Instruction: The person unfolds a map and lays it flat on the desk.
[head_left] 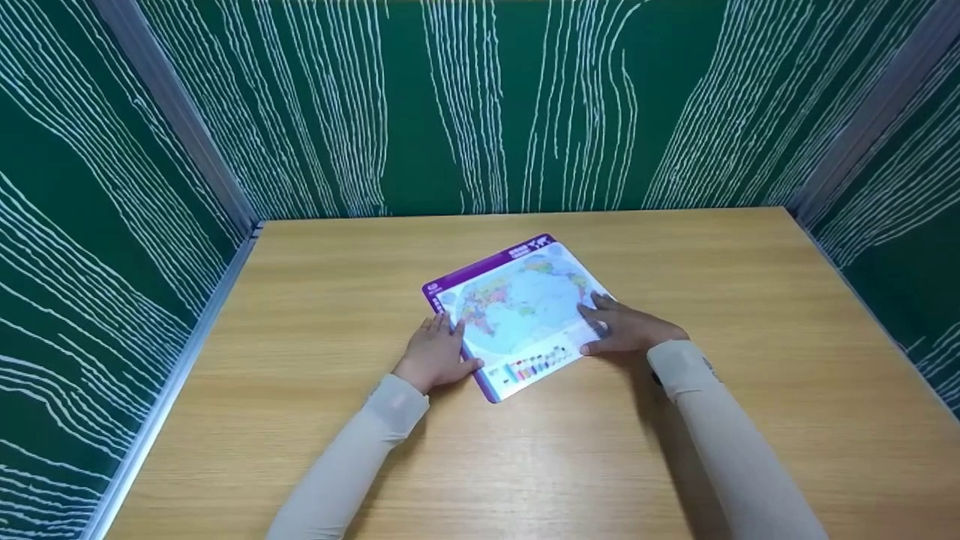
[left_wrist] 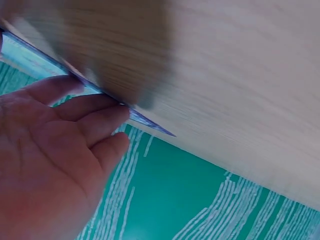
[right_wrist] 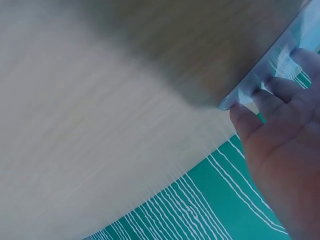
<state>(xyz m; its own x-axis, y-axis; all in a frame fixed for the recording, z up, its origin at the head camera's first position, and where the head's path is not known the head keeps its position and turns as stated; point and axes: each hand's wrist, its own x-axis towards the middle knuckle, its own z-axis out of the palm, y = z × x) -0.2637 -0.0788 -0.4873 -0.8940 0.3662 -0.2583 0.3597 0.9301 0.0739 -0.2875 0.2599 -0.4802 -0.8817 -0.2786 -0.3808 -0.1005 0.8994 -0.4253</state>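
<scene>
A flat world map sheet (head_left: pixel 525 300) with a purple border and rounded corners lies turned at an angle on the wooden table. Along its left edge rests my left hand (head_left: pixel 436 354), fingers extended and thumb near the lower left corner. In the left wrist view, that hand's fingertips (left_wrist: pixel 118 111) meet the map's thin edge. My right hand (head_left: pixel 626 328) lies at the map's right edge with its fingers spread over the printed side. The right wrist view shows those fingertips (right_wrist: pixel 241 112) along the sheet's glossy edge.
The wooden table (head_left: pixel 300 300) runs back to a green wall (head_left: pixel 442 112) with wavy white lines. Similar green panels stand at left and right, with grey posts (head_left: pixel 176 105) at the corners.
</scene>
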